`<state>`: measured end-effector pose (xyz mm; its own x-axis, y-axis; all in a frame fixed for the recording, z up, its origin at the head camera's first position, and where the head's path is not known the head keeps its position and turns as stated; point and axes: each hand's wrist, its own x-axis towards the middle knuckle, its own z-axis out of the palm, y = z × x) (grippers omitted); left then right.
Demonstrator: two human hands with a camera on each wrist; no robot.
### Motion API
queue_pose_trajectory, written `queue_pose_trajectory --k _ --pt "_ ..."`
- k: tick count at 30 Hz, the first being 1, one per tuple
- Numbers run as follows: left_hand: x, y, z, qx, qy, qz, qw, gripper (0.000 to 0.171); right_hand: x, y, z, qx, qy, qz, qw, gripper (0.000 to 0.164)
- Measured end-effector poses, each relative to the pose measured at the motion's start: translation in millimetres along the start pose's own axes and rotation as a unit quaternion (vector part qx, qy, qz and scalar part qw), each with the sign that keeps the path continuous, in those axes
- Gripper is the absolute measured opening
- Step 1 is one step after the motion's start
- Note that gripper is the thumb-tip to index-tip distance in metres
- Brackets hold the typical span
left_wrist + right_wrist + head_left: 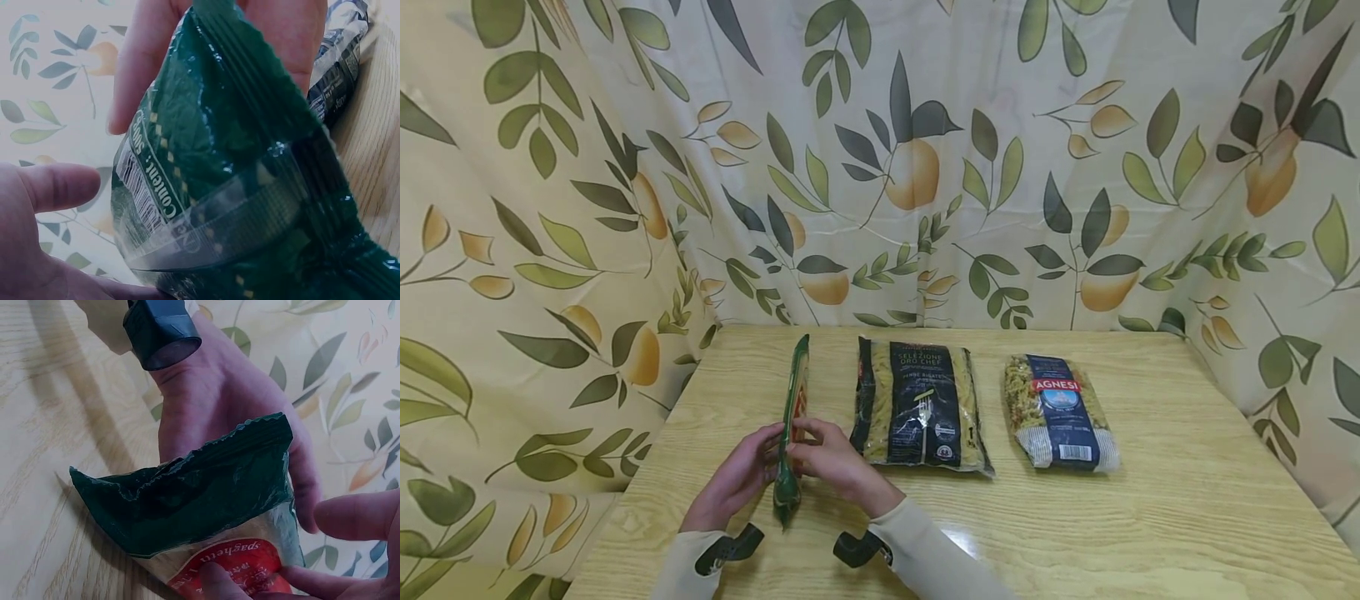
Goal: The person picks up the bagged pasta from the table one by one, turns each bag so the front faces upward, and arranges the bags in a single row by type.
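A green packet [786, 479] labelled spaghetti is upright on its narrow side, turned edge-on to the head view. My left hand [741, 477] is at its left face; in the left wrist view its straight thumb [65, 186] stays apart from the wrapper and the lower fingers are hidden. From the right, my right hand [842, 467] touches the packet. In the right wrist view, its fingertips rest on the red label [234, 565], while one straight digit [353, 515] points past the packet's edge. Barcode and content print [140, 190] show on the left face.
To the right lies a dark packet of penne [922, 408], close to my right hand. Farther right is an Agnesi pasta packet [1062, 412]. All are on a light wooden table [1172, 500], with a leaf-and-fruit patterned curtain [917, 242] behind and at the sides.
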<state>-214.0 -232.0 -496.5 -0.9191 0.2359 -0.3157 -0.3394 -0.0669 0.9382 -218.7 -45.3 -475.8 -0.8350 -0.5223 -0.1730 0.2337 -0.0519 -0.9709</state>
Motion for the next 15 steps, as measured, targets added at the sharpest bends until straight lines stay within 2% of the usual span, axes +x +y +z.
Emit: queue_pose_trajectory --k 4,11,15 --pt "-0.6 0.3 0.1 0.006 0.004 0.0 1.0 0.055 0.5 0.4 -0.2 -0.014 -0.003 -0.005 1.0 0.053" --pt "-2.4 0.7 -2.7 -0.005 -0.008 0.002 1.0 0.042 1.6 1.9 0.4 -0.061 -0.015 -0.015 0.998 0.053" --pt "-2.3 0.8 -2.0 -0.001 -0.004 0.001 1.0 0.048 2.1 2.7 0.9 -0.062 -0.021 -0.013 0.998 0.052"
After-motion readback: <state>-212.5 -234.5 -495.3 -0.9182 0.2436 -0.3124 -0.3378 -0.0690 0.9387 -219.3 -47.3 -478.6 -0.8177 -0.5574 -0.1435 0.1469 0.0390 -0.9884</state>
